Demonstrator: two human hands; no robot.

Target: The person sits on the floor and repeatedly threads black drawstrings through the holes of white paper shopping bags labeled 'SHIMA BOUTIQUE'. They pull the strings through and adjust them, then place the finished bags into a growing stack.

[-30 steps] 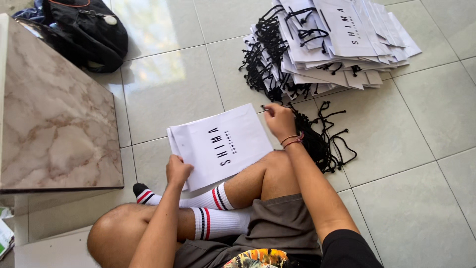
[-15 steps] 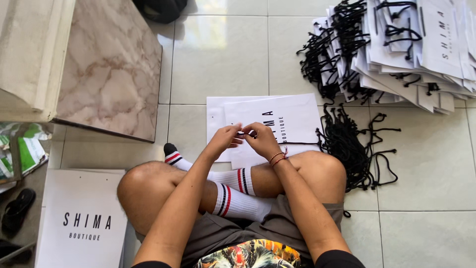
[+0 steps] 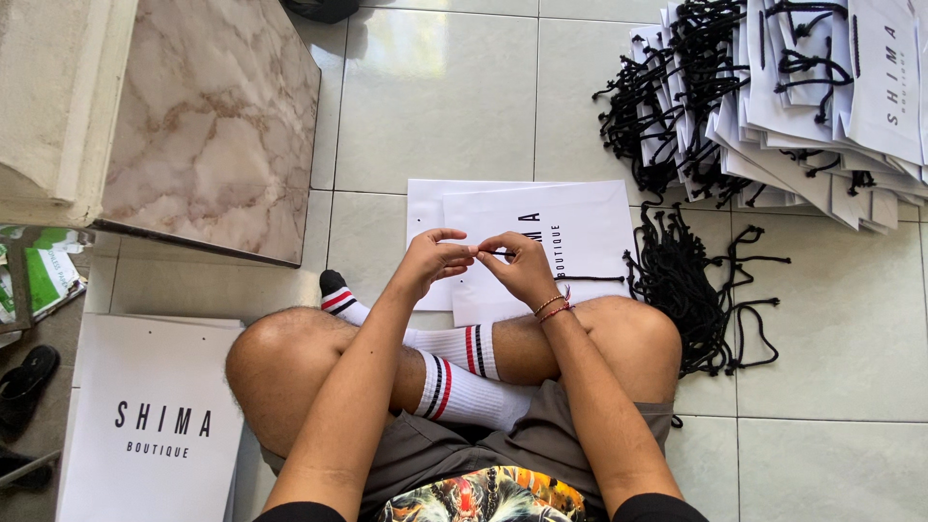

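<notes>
Left hand (image 3: 433,259) and right hand (image 3: 520,269): fingertips of both pinching thin black cord (image 3: 503,253), held above flat white paper bag (image 3: 570,232) on tiled floor (image 3: 435,106). Risk: cord end slipping from pinch; loose cord pile (image 3: 691,300) tangling.

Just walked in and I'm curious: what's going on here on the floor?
A person sits cross-legged on the tiled floor. Both hands, left hand and right hand, pinch a thin black cord above a flat white paper bag. A loose pile of cords lies to the right, below a stack of bags with cords fitted. Another white bag lies at the left, near a marble slab.
</notes>
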